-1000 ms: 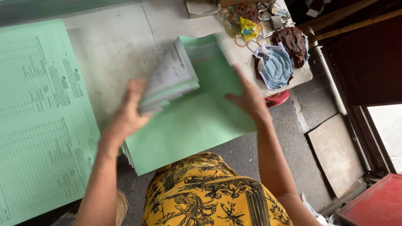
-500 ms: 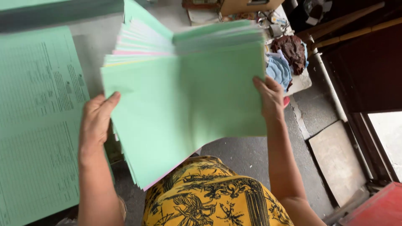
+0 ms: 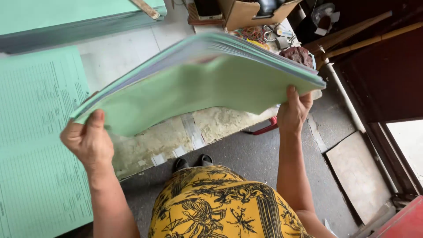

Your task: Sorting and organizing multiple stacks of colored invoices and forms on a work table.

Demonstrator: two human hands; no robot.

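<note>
Two hands lift a thick paper stack above the table: left hand pinches its 8 o'clock corner, right hand clamps the 3 o'clock edge. Its middle sags, so loose sheets may well slide out toward 6 o'clock, since only the edges are gripped

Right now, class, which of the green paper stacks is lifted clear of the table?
The green paper stack gripped by left hand and right hand; the printed stack and far stack lie flat.
</note>
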